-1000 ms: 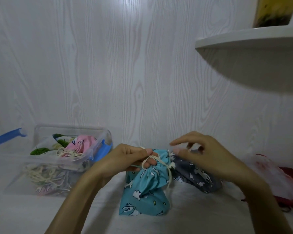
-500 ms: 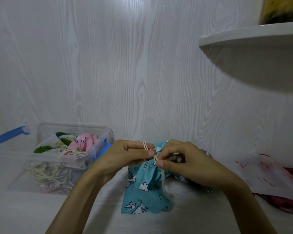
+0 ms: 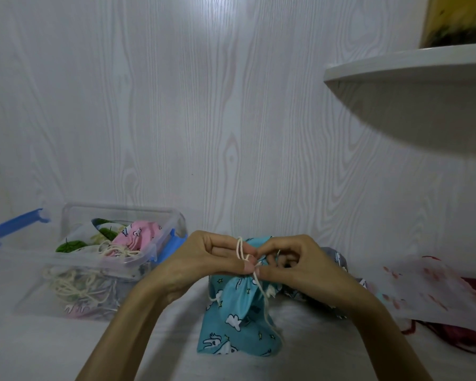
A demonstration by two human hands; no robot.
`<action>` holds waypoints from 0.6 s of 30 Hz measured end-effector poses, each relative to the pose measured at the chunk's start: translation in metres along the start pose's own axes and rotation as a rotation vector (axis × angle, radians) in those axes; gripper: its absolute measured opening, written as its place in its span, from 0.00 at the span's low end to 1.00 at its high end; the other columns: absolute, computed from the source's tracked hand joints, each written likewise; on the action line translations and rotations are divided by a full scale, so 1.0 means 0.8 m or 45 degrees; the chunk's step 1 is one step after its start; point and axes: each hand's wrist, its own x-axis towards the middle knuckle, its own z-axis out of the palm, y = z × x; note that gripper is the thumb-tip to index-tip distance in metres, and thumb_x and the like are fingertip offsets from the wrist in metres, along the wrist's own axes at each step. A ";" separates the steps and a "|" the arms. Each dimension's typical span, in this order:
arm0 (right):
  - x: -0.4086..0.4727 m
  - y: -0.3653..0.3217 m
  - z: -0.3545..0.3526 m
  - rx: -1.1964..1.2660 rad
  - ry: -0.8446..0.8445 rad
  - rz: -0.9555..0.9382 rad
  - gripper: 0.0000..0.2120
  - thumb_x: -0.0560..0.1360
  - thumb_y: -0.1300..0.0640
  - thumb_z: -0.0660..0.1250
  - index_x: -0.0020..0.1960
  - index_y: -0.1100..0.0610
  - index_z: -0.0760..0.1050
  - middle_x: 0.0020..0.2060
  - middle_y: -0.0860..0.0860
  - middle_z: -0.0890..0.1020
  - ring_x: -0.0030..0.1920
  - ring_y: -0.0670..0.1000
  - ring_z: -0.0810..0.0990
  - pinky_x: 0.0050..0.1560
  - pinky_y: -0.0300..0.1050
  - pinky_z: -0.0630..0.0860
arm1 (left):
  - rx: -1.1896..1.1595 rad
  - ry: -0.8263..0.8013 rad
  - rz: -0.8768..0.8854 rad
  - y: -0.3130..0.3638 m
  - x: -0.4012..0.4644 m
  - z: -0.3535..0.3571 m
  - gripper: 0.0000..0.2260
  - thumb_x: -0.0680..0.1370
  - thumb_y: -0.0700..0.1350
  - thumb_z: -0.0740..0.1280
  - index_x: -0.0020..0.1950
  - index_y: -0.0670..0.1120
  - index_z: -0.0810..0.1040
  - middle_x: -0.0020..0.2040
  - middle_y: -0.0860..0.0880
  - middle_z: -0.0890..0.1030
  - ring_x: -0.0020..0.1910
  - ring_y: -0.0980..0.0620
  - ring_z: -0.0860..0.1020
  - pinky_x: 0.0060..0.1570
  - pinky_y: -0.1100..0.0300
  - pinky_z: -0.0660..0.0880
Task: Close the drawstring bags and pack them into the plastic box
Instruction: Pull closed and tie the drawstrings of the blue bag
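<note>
Clear plastic box point(image 3: 160, 235) sits at left on the white table point(image 3: 313, 361), bags already inside (pink one on top). Teal bag point(image 3: 239, 323) stands upright at centre, its gathered neck right below both hands. Grey bag point(image 3: 338, 262) lies just behind it. Left hand point(image 3: 204, 262) and right hand point(image 3: 294, 268) meet at the neck, each pinching the cream cord point(image 3: 241, 247), fingertips touching.

We see a bag point(image 3: 238, 323) standing at the middle of the table point(image 3: 313, 361), with our left hand point(image 3: 204, 264) and right hand point(image 3: 294, 266) meeting at its neck. To its left sits a plastic box point(image 3: 99, 259) with bags inside; a second bag point(image 3: 338, 270) lies behind our right hand, and a shelf point(image 3: 407, 70) hangs on the wall point(image 3: 204, 105) above right.
</note>
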 end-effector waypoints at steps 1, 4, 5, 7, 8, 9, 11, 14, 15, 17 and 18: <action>0.000 -0.001 -0.001 0.017 0.013 0.005 0.05 0.69 0.57 0.74 0.44 0.50 0.83 0.32 0.51 0.78 0.31 0.48 0.71 0.35 0.39 0.71 | 0.022 0.004 0.010 0.001 -0.001 -0.001 0.10 0.68 0.33 0.73 0.49 0.39 0.84 0.46 0.39 0.85 0.47 0.46 0.84 0.47 0.63 0.79; 0.001 -0.002 0.000 0.041 0.039 0.035 0.03 0.69 0.57 0.74 0.42 0.53 0.82 0.37 0.58 0.81 0.33 0.50 0.76 0.38 0.43 0.74 | 0.101 0.088 0.066 0.002 0.001 -0.001 0.10 0.67 0.32 0.74 0.48 0.38 0.84 0.43 0.39 0.85 0.46 0.45 0.84 0.46 0.63 0.79; 0.002 -0.002 0.002 0.044 0.055 0.059 0.02 0.70 0.57 0.73 0.42 0.53 0.82 0.39 0.59 0.81 0.34 0.54 0.77 0.40 0.46 0.75 | 0.132 0.130 0.083 0.002 0.002 0.000 0.09 0.67 0.32 0.74 0.47 0.38 0.84 0.42 0.40 0.85 0.44 0.46 0.84 0.45 0.63 0.79; 0.005 -0.002 0.007 0.045 0.077 0.110 0.01 0.71 0.58 0.72 0.41 0.55 0.81 0.41 0.61 0.81 0.37 0.60 0.78 0.43 0.51 0.75 | 0.194 0.190 0.118 0.002 0.004 0.003 0.08 0.66 0.32 0.75 0.44 0.40 0.85 0.40 0.42 0.85 0.42 0.48 0.84 0.42 0.65 0.78; 0.006 -0.001 0.010 0.037 0.085 0.132 0.02 0.72 0.57 0.71 0.41 0.55 0.81 0.40 0.62 0.81 0.37 0.60 0.77 0.43 0.51 0.74 | 0.218 0.198 0.135 0.002 0.004 0.004 0.08 0.66 0.32 0.75 0.43 0.40 0.85 0.39 0.43 0.85 0.41 0.49 0.84 0.41 0.66 0.78; 0.007 0.000 0.013 0.019 0.094 0.146 0.04 0.73 0.56 0.70 0.41 0.55 0.81 0.37 0.60 0.80 0.35 0.56 0.76 0.42 0.49 0.73 | 0.228 0.201 0.147 0.002 0.005 0.005 0.08 0.66 0.32 0.75 0.43 0.40 0.85 0.39 0.43 0.86 0.40 0.49 0.84 0.41 0.66 0.78; 0.008 0.000 0.018 -0.046 0.122 0.148 0.07 0.75 0.54 0.67 0.42 0.55 0.81 0.30 0.51 0.77 0.30 0.43 0.72 0.36 0.39 0.68 | 0.200 0.232 0.149 0.000 0.006 0.006 0.08 0.66 0.34 0.76 0.45 0.40 0.85 0.39 0.44 0.86 0.41 0.49 0.85 0.41 0.66 0.79; 0.010 -0.002 0.022 -0.128 0.199 0.109 0.08 0.78 0.56 0.63 0.44 0.56 0.79 0.27 0.42 0.75 0.27 0.37 0.71 0.32 0.31 0.65 | 0.066 0.264 0.084 -0.003 0.007 0.005 0.10 0.67 0.35 0.76 0.47 0.40 0.84 0.41 0.43 0.86 0.43 0.48 0.85 0.45 0.63 0.80; 0.009 -0.004 0.022 -0.141 0.223 0.088 0.08 0.78 0.57 0.63 0.44 0.56 0.79 0.27 0.41 0.75 0.27 0.37 0.72 0.31 0.31 0.66 | 0.033 0.266 0.067 -0.004 0.008 0.006 0.10 0.66 0.35 0.76 0.46 0.40 0.85 0.41 0.43 0.86 0.43 0.49 0.85 0.44 0.63 0.80; 0.008 -0.006 0.024 -0.151 0.265 0.035 0.08 0.78 0.56 0.63 0.43 0.56 0.78 0.29 0.43 0.76 0.29 0.38 0.73 0.31 0.31 0.68 | 0.050 0.312 0.054 -0.004 0.010 0.007 0.08 0.66 0.35 0.76 0.44 0.42 0.85 0.38 0.45 0.86 0.38 0.54 0.84 0.38 0.67 0.78; 0.008 -0.007 0.025 -0.156 0.284 0.020 0.07 0.77 0.55 0.63 0.43 0.56 0.78 0.31 0.45 0.78 0.30 0.40 0.74 0.32 0.33 0.69 | 0.089 0.357 0.063 -0.004 0.012 0.008 0.06 0.66 0.35 0.76 0.42 0.43 0.85 0.36 0.46 0.85 0.35 0.57 0.83 0.35 0.69 0.76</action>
